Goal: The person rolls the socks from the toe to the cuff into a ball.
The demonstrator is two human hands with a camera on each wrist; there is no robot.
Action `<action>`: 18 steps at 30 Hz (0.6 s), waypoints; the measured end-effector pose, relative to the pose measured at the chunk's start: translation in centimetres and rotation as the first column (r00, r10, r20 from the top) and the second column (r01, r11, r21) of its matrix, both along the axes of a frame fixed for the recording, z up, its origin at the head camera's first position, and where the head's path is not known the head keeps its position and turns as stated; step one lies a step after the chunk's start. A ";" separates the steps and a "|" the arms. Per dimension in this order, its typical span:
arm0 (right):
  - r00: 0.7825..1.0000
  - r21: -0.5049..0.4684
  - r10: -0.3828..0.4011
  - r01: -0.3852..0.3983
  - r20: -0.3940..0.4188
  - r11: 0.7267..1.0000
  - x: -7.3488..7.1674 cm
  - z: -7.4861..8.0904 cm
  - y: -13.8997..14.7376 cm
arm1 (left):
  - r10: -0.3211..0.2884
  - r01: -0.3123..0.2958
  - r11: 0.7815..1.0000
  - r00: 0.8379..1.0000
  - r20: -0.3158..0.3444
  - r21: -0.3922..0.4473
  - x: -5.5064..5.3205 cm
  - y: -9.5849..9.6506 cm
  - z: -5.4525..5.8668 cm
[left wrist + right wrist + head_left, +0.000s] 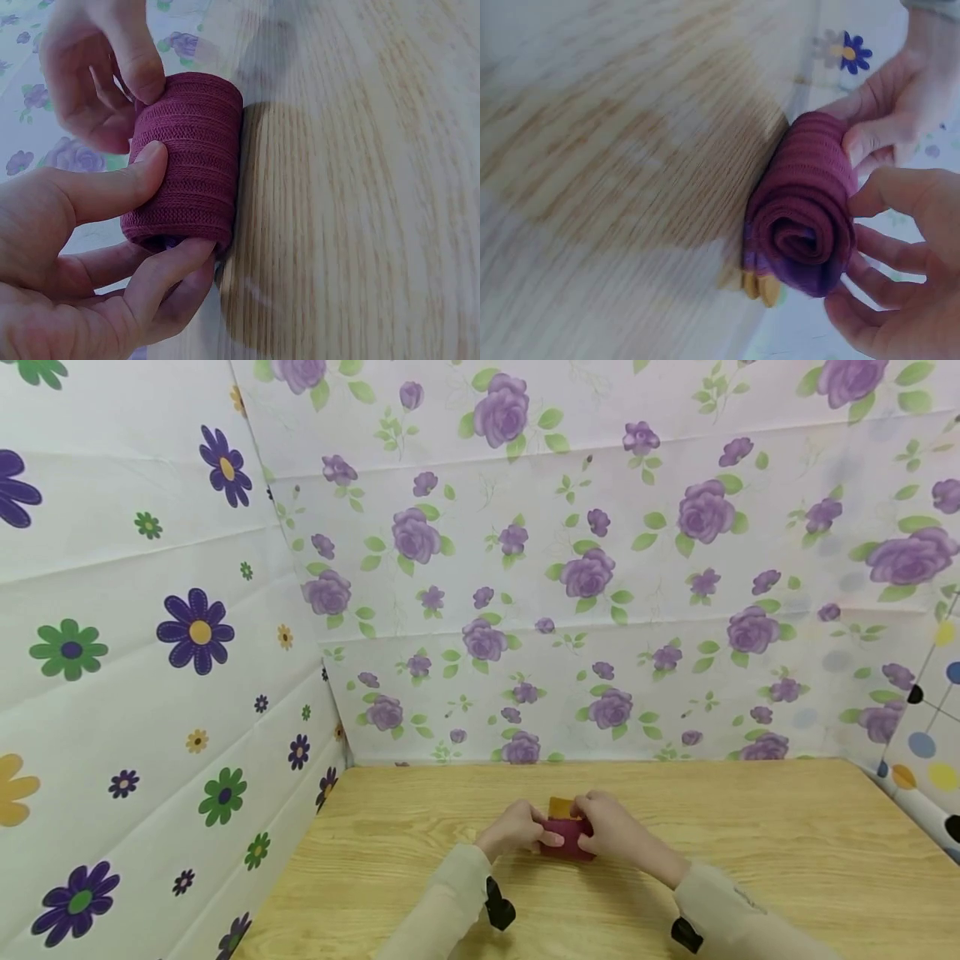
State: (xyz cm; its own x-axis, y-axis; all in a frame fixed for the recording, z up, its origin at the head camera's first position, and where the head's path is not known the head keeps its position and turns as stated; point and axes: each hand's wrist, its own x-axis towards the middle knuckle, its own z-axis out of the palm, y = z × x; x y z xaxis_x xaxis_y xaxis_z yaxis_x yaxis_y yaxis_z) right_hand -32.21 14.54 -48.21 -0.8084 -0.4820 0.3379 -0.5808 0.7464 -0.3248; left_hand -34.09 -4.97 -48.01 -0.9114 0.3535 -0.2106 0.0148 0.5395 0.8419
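Observation:
A roll of knitted socks [567, 841], maroon and ribbed on the outside, lies on the wooden table in front of me. Its yellow end [560, 807] sticks out flat on the far side. My left hand [517, 828] grips the left end, thumb on the ribbing [191, 161] and fingertips at the open underside of the coil. At the opposite end my right hand [606, 827] holds the roll between thumb and curled fingers. In the right wrist view the maroon spiral [802, 236] shows, with a purple layer beneath it and yellow tips [761, 287] below.
The wooden table [750, 827] reaches back to a wall cloth with purple roses [588, 572]. A cloth with daisies [198, 631] hangs on the left, and a dotted cloth [941, 718] on the right. Each wrist carries a black strap mount [498, 906].

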 end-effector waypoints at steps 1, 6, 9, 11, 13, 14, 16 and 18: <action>0.999 0.025 0.007 -0.006 -0.033 1.000 0.3 0.0 -0.1 | 0.003 -0.003 1.000 1.000 0.002 -0.004 0.0 0.0 0.0; 0.997 0.118 0.017 -0.008 -0.074 0.993 1.1 0.2 -0.5 | 0.055 -0.056 0.998 0.998 0.032 0.012 -0.2 0.3 -0.1; 0.998 0.165 -0.005 0.015 -0.063 0.986 1.3 0.0 -0.9 | 0.087 -0.089 0.996 0.995 0.053 0.019 -0.2 0.4 0.0; 0.998 0.182 -0.017 0.029 -0.067 0.983 1.3 -0.2 -1.1 | 0.100 -0.100 0.995 0.993 0.058 0.002 -0.1 0.4 0.2; 0.997 0.189 -0.021 0.036 -0.081 0.981 1.1 -0.5 -1.2 | 0.111 -0.110 0.994 0.992 0.061 -0.012 -0.1 0.4 0.3; 0.996 0.189 -0.022 0.038 -0.084 0.981 1.0 -0.5 -1.2 | 0.117 -0.117 0.993 0.991 0.066 -0.008 -0.1 0.4 0.3; 0.996 0.174 -0.018 0.033 -0.082 0.984 0.8 -0.7 -1.2 | 0.129 -0.129 0.992 0.989 0.073 -0.008 -0.1 0.5 0.3; 0.997 0.168 -0.013 0.025 -0.071 0.986 0.6 -0.8 -1.0 | 0.137 -0.138 0.990 0.987 0.082 0.000 -0.1 0.5 0.2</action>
State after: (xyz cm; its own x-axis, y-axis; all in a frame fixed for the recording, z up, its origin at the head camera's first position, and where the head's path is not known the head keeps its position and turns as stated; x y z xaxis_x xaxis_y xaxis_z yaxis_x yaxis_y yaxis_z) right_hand -31.63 13.52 -49.03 -0.7953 -0.5218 0.3086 -0.5830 0.7980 -0.1530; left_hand -34.18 -4.48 -47.77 -0.9313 0.2273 -0.2845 -0.1281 0.5270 0.8402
